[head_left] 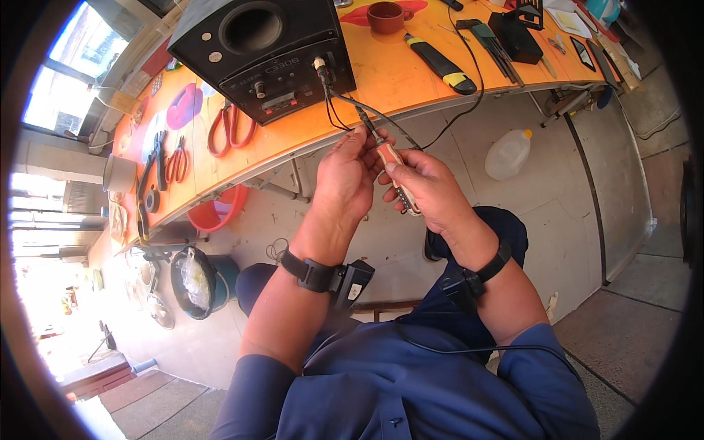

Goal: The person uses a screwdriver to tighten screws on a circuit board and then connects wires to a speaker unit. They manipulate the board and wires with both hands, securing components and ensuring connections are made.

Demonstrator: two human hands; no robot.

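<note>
My right hand (429, 187) is closed round a slim hand tool with a red and cream handle (389, 152). Its exact kind does not show clearly. A dark, narrow part (364, 117) lies in line with the handle's far end. Close beside it, my left hand (345, 172) has its fingers bent near thin black wires (334, 108) and the tool; what it pinches is partly hidden. Those wires run up to a plug (320, 67) in the panel of a black speaker box (290, 77), which has a round port and knobs and stands at the table's edge.
On the orange table (323, 136) lie red-handled scissors (231, 130), pliers (177, 161), a yellow-black tool (440, 64) and a brown cup (386, 18). Below are a red basin (218, 210), a dark bucket (224, 282) and a plastic jug (507, 155). A black cable (480, 73) hangs over the edge.
</note>
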